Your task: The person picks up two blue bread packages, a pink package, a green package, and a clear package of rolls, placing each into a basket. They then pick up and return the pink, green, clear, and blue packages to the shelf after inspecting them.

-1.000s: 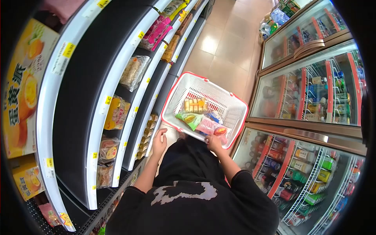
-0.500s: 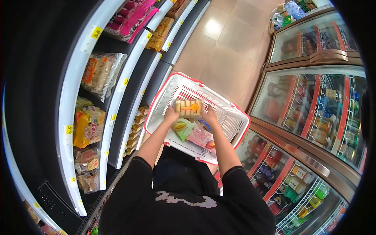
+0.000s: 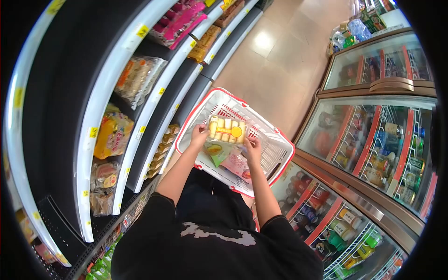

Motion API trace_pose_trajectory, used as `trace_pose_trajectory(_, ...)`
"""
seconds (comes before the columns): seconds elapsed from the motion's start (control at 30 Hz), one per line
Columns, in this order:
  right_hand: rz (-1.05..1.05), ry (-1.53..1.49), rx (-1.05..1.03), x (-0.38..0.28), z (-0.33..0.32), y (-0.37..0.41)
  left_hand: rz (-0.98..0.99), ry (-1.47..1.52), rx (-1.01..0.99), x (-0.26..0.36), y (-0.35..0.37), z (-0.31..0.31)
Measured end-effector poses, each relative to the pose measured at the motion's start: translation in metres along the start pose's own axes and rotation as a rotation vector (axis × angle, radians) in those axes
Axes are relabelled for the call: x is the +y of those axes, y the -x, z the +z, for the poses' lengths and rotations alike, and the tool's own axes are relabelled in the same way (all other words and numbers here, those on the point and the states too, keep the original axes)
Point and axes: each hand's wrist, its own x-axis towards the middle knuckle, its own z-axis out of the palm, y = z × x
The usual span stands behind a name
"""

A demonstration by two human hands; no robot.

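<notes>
A clear pack of pale yellow rolls [image 3: 227, 129] with a round orange-yellow label is held up between both hands, over the white basket with a red rim [image 3: 275, 156]. My left hand [image 3: 199, 135] pinches its left end, and my right hand [image 3: 253, 148] grips its lower right corner. Below it in the basket lie a green packet [image 3: 217, 153] and a pink packet [image 3: 237, 163], the pink one partly behind my right hand. The basket's underside support is not visible.
Shelves of packaged food [image 3: 114, 133] with white price rails rise on the left. Glass-door coolers [image 3: 368, 135] full of bottles line the right side. Tiled floor [image 3: 284, 51] runs between them, with bagged goods [image 3: 357, 30] at the far right.
The pack of rolls looks larger and nearer the camera, tilted with its right end lower. My right hand has shifted down along it. The view has turned slightly, so the shelves appear further right.
</notes>
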Motion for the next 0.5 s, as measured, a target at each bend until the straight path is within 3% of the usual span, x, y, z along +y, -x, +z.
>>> trace_pose_trajectory(0.1, -0.106, -0.169, -0.054, -0.047, -0.011, 0.026, -0.173, 0.206, -0.163, 0.083, 0.064, -0.014)
trace_pose_trajectory(0.23, -0.164, -0.45, -0.294, -0.109, -0.021, 0.082, 0.025, 0.438, -0.285, 0.142, 0.136, -0.045)
trace_pose_trajectory(0.33, -0.013, -0.717, -0.551, -0.137, -0.013, 0.118, 0.173, 0.532, -0.389, 0.16, 0.172, -0.075)
trace_pose_trajectory(0.5, -0.107, -0.688, -0.784, -0.167, 0.024, 0.196, 0.415, 0.617, -0.382, 0.187, 0.258, -0.141)
